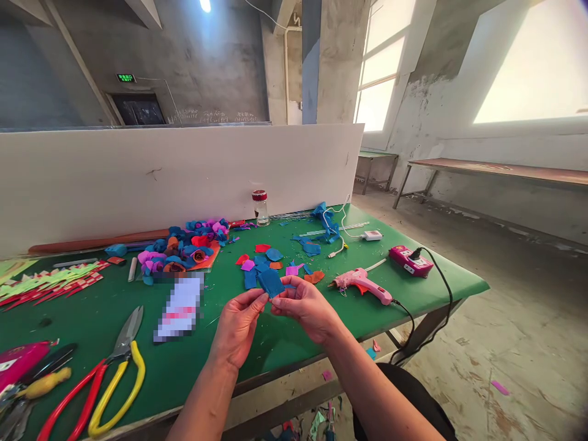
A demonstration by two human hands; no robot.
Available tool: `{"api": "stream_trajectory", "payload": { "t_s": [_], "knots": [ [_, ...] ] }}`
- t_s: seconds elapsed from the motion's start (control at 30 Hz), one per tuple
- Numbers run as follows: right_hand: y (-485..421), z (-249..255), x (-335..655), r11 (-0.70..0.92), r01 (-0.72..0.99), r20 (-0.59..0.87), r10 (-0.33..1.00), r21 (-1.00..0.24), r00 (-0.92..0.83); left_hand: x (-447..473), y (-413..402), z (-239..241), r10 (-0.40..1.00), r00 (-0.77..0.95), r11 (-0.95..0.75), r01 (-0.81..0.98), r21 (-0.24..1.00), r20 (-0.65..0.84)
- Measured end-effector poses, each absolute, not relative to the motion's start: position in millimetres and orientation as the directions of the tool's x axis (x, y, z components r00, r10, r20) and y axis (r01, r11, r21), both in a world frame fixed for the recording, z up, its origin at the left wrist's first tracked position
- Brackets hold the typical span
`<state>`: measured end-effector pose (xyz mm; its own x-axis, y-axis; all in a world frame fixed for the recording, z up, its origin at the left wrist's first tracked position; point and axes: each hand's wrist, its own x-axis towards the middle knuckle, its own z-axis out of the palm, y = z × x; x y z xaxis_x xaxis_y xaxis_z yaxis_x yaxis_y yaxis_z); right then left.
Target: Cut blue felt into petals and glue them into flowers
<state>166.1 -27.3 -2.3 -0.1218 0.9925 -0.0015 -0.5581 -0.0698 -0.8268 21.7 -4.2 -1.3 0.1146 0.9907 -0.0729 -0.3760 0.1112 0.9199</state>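
A small blue piece of crepe paper (271,280) is pinched at its lower edge between my two hands, above the green table (220,373). My left hand (243,318) grips it from the left with thumb and fingertips. On the other side, my right hand (304,304) has its thumb and fingers closed on the same piece. Just beyond my fingers lie loose blue, red, purple and orange paper petals (274,255). A pink glue gun (362,283) rests to the right of my right hand.
Scissors (124,343) with red and yellow handles lie at left. Finished paper flowers (184,248) are heaped behind a blurred white packet (180,306). A red-lidded jar (260,208) stands by the white board (184,177). At right are a pink power strip (410,261) and its black cord.
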Motion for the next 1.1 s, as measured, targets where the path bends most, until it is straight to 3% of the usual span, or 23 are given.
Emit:
{"api": "stream_trajectory", "payload": {
  "t_s": [0.33,0.63,0.9,1.1],
  "knots": [
    [-31,2,158,-0.078,-0.548,-0.025,0.994,-0.833,-0.103,26,-6,-4,0.997,0.054,0.069,-0.352,0.933,-0.053],
    [-29,-4,146,-0.059,-0.533,-0.085,0.996,-0.844,0.024,34,-13,0,0.999,-0.032,0.01,-0.371,0.928,-0.024],
    [-27,-4,145,-0.085,-0.643,-0.107,0.994,-0.762,-0.004,28,-10,-5,0.993,0.108,0.08,-0.401,0.913,-0.04],
    [-27,-8,145,-0.073,-0.644,-0.083,0.996,-0.761,-0.015,29,-9,-9,0.996,0.071,0.082,-0.415,0.906,-0.057]
  ]
}}
